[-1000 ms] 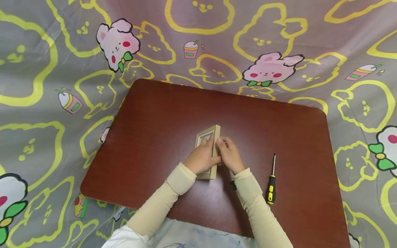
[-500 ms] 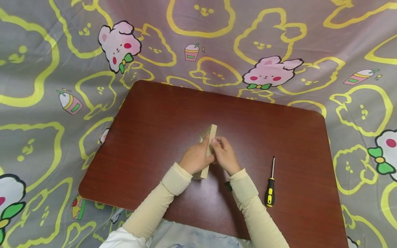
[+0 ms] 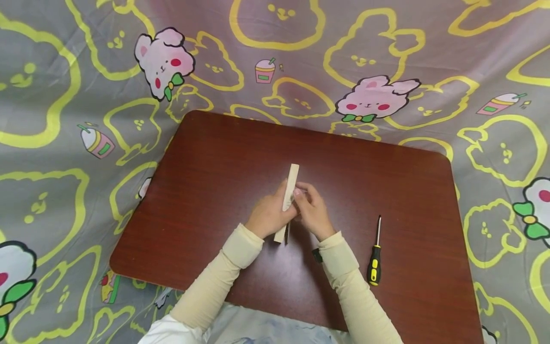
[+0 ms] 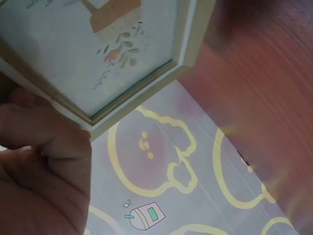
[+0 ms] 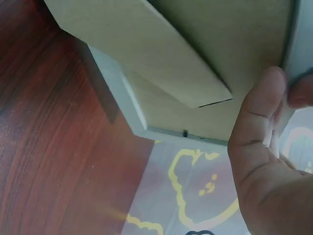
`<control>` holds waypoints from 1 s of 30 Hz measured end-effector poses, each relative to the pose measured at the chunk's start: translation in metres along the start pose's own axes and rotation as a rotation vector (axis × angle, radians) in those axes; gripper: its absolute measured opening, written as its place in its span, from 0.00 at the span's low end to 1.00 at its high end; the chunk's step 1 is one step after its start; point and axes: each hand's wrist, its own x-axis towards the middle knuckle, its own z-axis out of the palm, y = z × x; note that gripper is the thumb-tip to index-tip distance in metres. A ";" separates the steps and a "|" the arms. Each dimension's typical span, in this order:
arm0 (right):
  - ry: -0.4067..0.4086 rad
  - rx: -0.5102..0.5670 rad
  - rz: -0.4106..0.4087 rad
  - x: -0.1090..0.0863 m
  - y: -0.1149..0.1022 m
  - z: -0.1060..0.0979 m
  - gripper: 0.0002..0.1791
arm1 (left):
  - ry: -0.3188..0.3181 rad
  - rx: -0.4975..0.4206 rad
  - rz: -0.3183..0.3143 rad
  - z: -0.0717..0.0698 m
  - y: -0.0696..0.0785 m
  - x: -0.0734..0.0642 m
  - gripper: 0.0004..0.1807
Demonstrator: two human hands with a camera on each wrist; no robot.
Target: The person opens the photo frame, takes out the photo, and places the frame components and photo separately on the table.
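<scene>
Pale wood makes up the picture frame (image 3: 290,179), held edge-on between the two hands above the middle of the table; I cannot tell whether its lower end touches the top. Its front carries a leafy print (image 4: 117,44), and on its back the stand (image 5: 156,49) angles outward.

The left hand (image 3: 269,216) grips the frame from the left, fingers over the front and thumb brought across the narrow edge. The right hand (image 3: 314,213) is bent inward, pinching the back by that edge with its thumb; its other fingers are partly hidden. Both forearms, in cream sleeves (image 3: 215,291), reach in from the near side.

A second ago the frame's front faced up towards the head camera; now it has turned until mainly its narrow side shows, with the stand's dark tip beside its lower end. The screwdriver (image 3: 375,260) lies in the same spot on the red-brown table (image 3: 215,167), right of the hands.
</scene>
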 end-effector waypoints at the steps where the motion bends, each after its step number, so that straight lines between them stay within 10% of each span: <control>1: 0.000 -0.001 -0.005 0.001 0.001 -0.001 0.20 | 0.007 -0.009 -0.002 -0.001 0.000 0.000 0.37; 10: 0.124 -0.083 -0.054 0.006 0.024 -0.007 0.17 | 0.027 -0.044 -0.055 -0.006 0.002 0.000 0.42; 16: 0.080 -0.199 0.066 0.008 0.050 -0.009 0.25 | 0.061 -0.123 -0.060 -0.010 0.001 0.001 0.41; 30: -0.124 0.117 0.271 0.013 0.071 -0.016 0.29 | 0.101 -0.329 -0.067 -0.012 -0.005 0.001 0.39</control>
